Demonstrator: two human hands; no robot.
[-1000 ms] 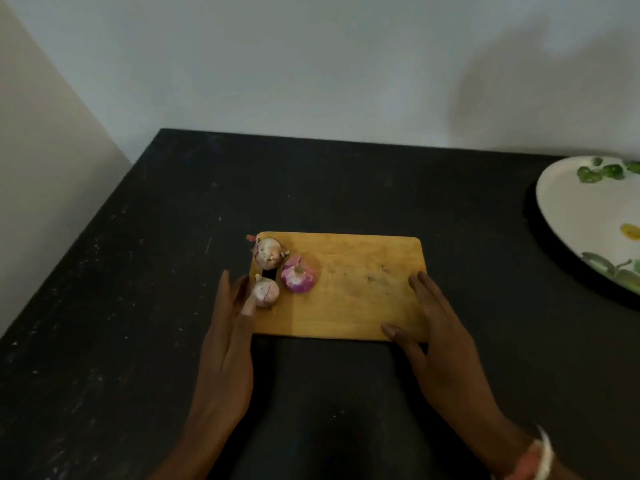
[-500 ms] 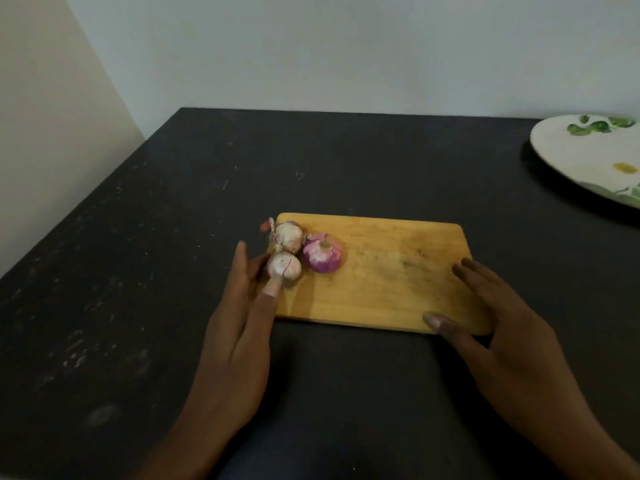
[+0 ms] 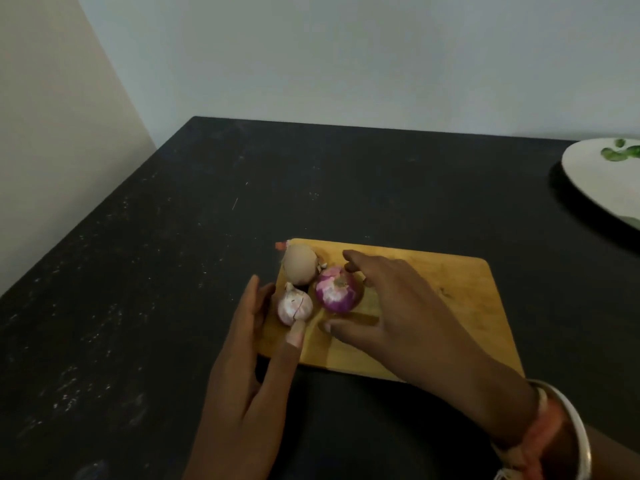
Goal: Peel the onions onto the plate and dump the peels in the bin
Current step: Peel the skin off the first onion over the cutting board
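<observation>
The right hand [image 3: 398,317] hovers spread over the left half of the cutting board [image 3: 443,306]. Its forefinger arches past the far side of the purple onion [image 3: 337,289] and its thumb lies along the board on the near side, so the onion sits in the open fork between them. A sliver of board shows between thumb and onion. Whether the forefinger touches the onion cannot be told. Bangles [image 3: 571,441] ring that wrist.

The left hand [image 3: 242,368] lies flat at the board's left edge, fingers straight and pressed together. The tip of its thumb touches the near side of the small pale onion [image 3: 294,304], and the fingers run along the outside of the board, just beside that onion.

The three onions are bunched together at the board's far-left corner. The small pale one is nearest, the purple one is just to its right and touching it, and the brown onion [image 3: 299,263] sits behind them both, at the corner. All three still have skin on them. A reddish scrap of peel [image 3: 279,244] pokes out past the corner, beside the brown onion.

The board rests on a dark, scuffed worktop [image 3: 156,271]. The plate [image 3: 588,174], white with green leaf marks, stands well apart at the far right, cut off by the picture's edge. A pale wall [image 3: 346,57] rises behind.
</observation>
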